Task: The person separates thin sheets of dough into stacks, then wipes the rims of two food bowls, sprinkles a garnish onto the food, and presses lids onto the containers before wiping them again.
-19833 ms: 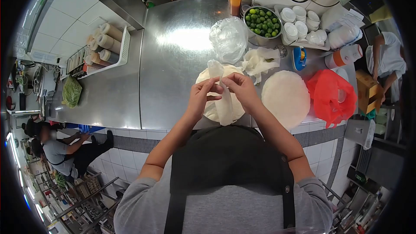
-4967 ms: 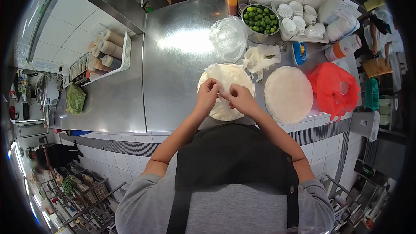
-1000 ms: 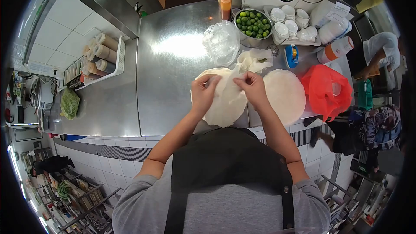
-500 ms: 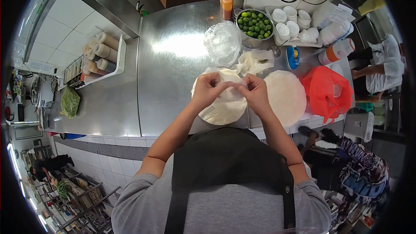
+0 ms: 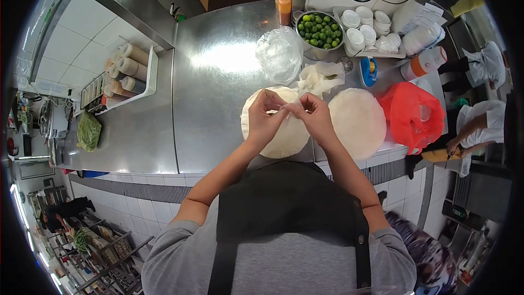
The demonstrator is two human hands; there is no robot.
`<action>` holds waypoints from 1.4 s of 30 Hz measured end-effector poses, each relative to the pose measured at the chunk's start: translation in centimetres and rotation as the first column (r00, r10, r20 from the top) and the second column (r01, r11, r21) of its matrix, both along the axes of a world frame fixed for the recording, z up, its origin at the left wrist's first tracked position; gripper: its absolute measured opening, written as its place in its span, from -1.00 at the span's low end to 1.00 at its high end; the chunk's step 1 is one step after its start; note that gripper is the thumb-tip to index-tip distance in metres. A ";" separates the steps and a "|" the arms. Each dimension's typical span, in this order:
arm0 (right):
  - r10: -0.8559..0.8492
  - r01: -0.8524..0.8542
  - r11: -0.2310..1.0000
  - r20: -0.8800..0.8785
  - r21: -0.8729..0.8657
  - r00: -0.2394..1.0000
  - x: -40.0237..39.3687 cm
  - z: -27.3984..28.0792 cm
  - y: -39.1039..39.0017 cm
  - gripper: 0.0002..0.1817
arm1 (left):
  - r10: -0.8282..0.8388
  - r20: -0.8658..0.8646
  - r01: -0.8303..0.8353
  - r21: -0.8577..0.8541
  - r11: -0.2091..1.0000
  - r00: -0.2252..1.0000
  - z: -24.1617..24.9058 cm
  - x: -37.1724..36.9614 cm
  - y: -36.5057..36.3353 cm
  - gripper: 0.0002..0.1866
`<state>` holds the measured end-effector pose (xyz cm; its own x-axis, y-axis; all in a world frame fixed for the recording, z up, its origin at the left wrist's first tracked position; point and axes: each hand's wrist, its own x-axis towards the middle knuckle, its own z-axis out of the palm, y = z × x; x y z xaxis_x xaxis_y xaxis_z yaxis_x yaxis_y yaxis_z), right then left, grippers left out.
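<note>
My left hand [image 5: 265, 120] and my right hand [image 5: 315, 119] meet above a round stack of pale, thin wrappers [image 5: 286, 145]. Thumbs and fingers of both are pinched together on a thin whitish sheet [image 5: 290, 106], mostly covered by the fingers. To the right of that stack lies a second flat white round of wrappers [image 5: 357, 123]. Crumpled pale wrapper pieces [image 5: 321, 79] sit just beyond my right hand, and a crumpled clear plastic bag [image 5: 279, 54] is beyond my left.
Behind are a steel bowl of limes [image 5: 321, 30], orange sauce bottles [image 5: 284, 8], white lidded cups [image 5: 367, 35] and a blue tape dispenser [image 5: 369, 72]. A red plastic bag [image 5: 415, 114] lies right. Bottles fill a white basket [image 5: 150, 79] at left. People [image 5: 480, 125] stand beyond the counter's right end.
My hands have shifted slightly left and down, with fingertips still pinched together. At right, the person in the patterned top has moved lower and another in white has come into view.
</note>
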<state>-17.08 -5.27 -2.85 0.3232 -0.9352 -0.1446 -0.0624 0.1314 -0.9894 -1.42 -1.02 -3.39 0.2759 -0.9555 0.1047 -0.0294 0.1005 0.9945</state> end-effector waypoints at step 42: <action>-0.173 0.179 0.984 0.202 -0.011 0.964 0.4 -1.0 -1.6 -0.89 | 0.108 -0.140 -0.086 0.152 0.985 0.984 -1.2 1.7 -0.6 -0.82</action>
